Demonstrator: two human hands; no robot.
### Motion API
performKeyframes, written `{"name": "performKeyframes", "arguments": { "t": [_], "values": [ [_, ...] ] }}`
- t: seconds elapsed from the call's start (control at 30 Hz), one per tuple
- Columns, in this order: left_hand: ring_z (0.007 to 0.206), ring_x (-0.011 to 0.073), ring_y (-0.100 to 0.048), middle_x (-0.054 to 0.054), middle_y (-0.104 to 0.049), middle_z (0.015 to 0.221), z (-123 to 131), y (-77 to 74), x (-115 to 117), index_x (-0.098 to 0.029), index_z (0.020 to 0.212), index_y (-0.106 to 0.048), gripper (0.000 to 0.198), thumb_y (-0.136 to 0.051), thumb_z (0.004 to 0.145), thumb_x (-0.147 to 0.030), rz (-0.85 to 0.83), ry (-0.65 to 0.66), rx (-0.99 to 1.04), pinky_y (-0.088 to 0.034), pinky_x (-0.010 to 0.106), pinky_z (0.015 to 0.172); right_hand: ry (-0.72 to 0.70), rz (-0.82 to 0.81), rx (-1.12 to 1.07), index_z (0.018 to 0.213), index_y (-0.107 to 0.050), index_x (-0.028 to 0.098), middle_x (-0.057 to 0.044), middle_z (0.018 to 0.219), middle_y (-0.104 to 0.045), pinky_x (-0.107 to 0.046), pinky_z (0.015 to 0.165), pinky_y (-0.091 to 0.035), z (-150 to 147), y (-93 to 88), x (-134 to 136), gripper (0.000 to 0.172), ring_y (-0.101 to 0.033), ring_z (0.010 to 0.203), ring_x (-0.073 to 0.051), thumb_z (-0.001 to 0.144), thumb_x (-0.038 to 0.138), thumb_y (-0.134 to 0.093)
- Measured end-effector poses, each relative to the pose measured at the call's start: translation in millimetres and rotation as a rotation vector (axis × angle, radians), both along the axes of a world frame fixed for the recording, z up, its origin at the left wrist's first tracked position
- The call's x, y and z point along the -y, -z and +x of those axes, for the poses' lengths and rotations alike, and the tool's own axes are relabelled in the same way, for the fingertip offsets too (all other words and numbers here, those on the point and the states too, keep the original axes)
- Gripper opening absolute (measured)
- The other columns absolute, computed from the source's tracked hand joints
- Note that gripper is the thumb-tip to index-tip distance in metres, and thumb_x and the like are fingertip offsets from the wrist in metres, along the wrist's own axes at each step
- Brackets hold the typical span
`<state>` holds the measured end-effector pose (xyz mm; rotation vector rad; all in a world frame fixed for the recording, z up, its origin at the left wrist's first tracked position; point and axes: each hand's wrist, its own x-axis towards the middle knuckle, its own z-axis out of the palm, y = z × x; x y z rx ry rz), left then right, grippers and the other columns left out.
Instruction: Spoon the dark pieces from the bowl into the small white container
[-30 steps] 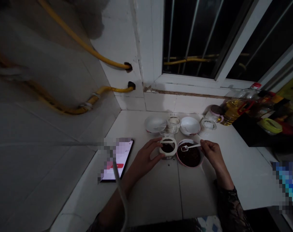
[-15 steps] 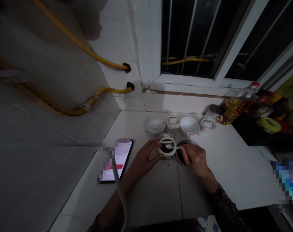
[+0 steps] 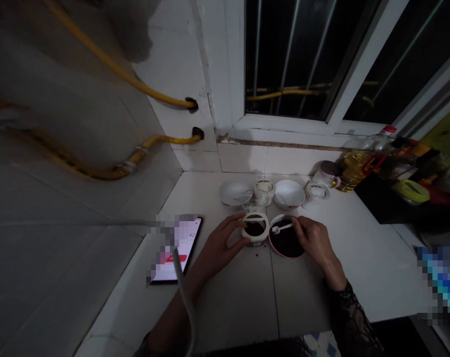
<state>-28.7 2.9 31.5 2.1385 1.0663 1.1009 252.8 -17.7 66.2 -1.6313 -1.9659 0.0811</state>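
My left hand (image 3: 225, 244) grips the left side of a small seasoning jar (image 3: 260, 241), its clear lid flipped back and dark contents inside. Between the thumb and fingers of my right hand (image 3: 314, 240) is the handle of a small white spoon (image 3: 283, 228). The spoon's bowl is over a pink-rimmed bowl (image 3: 280, 254) that holds something dark. This bowl stands just right of the jar.
Behind stand two white bowls (image 3: 289, 194), (image 3: 230, 192) and two more jars (image 3: 265, 188), (image 3: 317, 192). A lit phone (image 3: 180, 253) lies left, near a grey cable (image 3: 184, 292). An oil bottle (image 3: 353, 168) and a dark-lidded mug (image 3: 325, 173) stand back right.
My right hand has moved right, carrying the spoon from above the jar to above the pink-rimmed bowl. My left hand keeps its grip on the jar.
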Motion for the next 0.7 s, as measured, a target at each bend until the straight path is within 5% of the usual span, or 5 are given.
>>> {"name": "performKeyframes", "arguments": {
  "t": [0.27, 0.5, 0.7],
  "values": [
    [0.123, 0.0256, -0.063, 0.012, -0.062, 0.135, 1, -0.8, 1, -0.024, 0.105, -0.062, 0.016, -0.064, 0.091, -0.031, 0.004, 0.007, 0.011, -0.054, 0.044, 0.102, -0.071, -0.184, -0.214, 0.061, -0.052, 0.023, 0.001, 0.053, -0.053, -0.025, 0.05, -0.033, -3, -6.3, 5, 0.047, -0.048, 0.05, -0.014, 0.097, 0.051, -0.04],
    [0.121, 0.0248, -0.064, 0.011, -0.063, 0.134, 1, -0.2, 0, -0.024, 0.106, -0.061, 0.016, -0.064, 0.092, -0.032, 0.013, 0.007, 0.013, -0.055, 0.042, 0.1, 0.0, -0.235, -0.5, 0.055, -0.039, 0.023, 0.005, 0.05, -0.033, -0.024, 0.046, -0.026, 6, -5.5, 3, 0.056, -0.031, 0.048, -0.01, 0.088, 0.068, -0.046],
    [0.123, 0.0252, -0.064, 0.011, -0.063, 0.135, 0, -0.6, 1, -0.024, 0.106, -0.062, 0.016, -0.065, 0.091, -0.029, 0.011, 0.007, 0.01, -0.055, 0.042, 0.101, 0.05, -0.233, -0.617, 0.051, -0.041, 0.023, 0.005, 0.049, -0.032, -0.025, 0.046, -0.026, 11, -6.5, -1, 0.059, -0.03, 0.048, -0.01, 0.081, 0.073, -0.05]
  ]
}}
